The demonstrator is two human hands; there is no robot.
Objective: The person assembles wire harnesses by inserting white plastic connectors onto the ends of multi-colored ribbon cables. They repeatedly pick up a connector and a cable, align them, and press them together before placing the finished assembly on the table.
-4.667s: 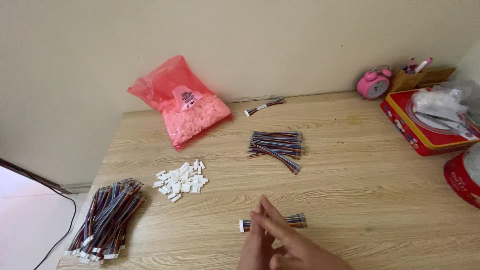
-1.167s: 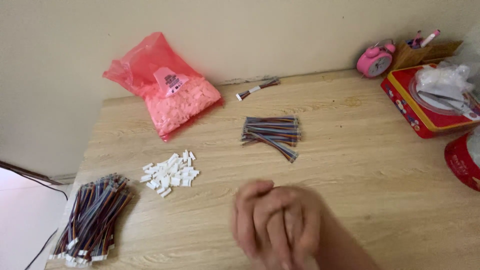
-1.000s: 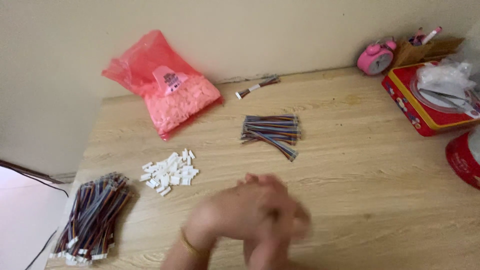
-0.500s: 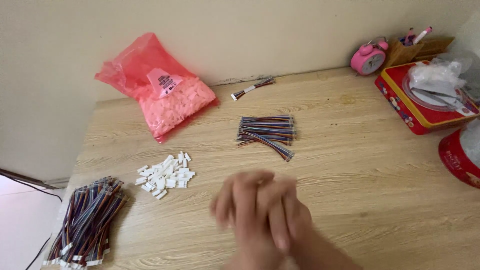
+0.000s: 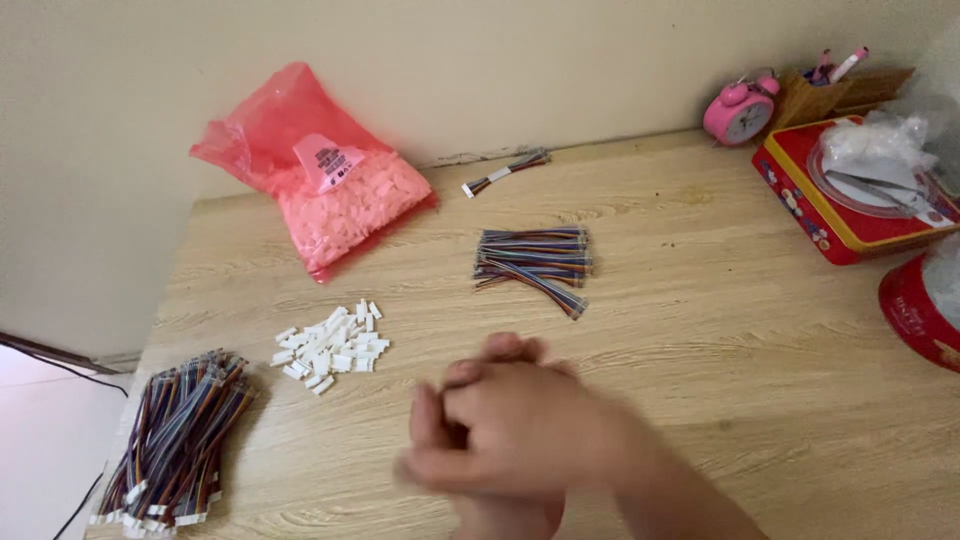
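My right hand [image 5: 540, 425] lies over my left hand [image 5: 505, 515] above the near edge of the wooden table [image 5: 720, 330]. Both are motion-blurred and pressed together, and I cannot tell whether anything is held between them. Left of the hands is a small heap of white plastic connectors [image 5: 330, 350]. Beyond the hands lies a short bundle of multicoloured wires [image 5: 535, 262]. A larger bundle of wire leads [image 5: 180, 440] sits at the table's near left corner.
A pink plastic bag of connectors [image 5: 340, 200] leans at the back left against the wall. One loose wire lead [image 5: 505, 172] lies by the wall. A pink alarm clock [image 5: 738, 108], a red tin [image 5: 830, 215] and a round red container [image 5: 915, 310] stand at the right.
My hands have kept moving over each other at the near edge, with the right one now on top. The view has shifted slightly. The things on the table have not moved.
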